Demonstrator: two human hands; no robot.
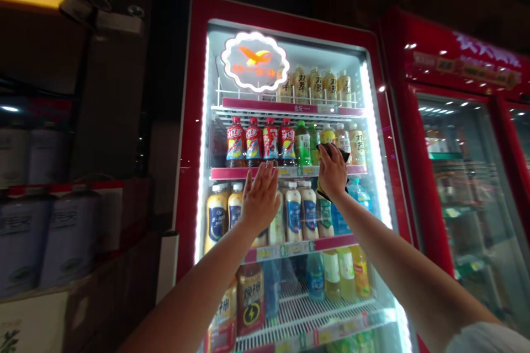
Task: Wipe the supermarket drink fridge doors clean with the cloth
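Now, nearest us, a pale sleeve [488, 339] pokes in at the bottom right corner, mostly cut off. Both forearms stretch up and inward, well apart at the bottom, leaving a wide gap between them. Here's the left hand [260, 196], back towards us, fingers straight and slightly parted; whether the palm touches the glass is hard to tell. And the right hand [333, 172], fingers bent together, clamped on a black-and-yellow cloth [343, 153] at the door [285, 16]! Most of that cloth hides behind the hand. There's room above both hands up to the glowing sign [255, 62], but the right hand sits nearer its side edge of the glass. Behind the glass, red-labelled bottles [270, 140] stand upright in a row; the left hand and forearm block several bottles lower down. Off to the right, a second fridge [426, 182] runs out of view, its contents blurry. Over on the left, pale jugs [66, 237] sink into gloom.
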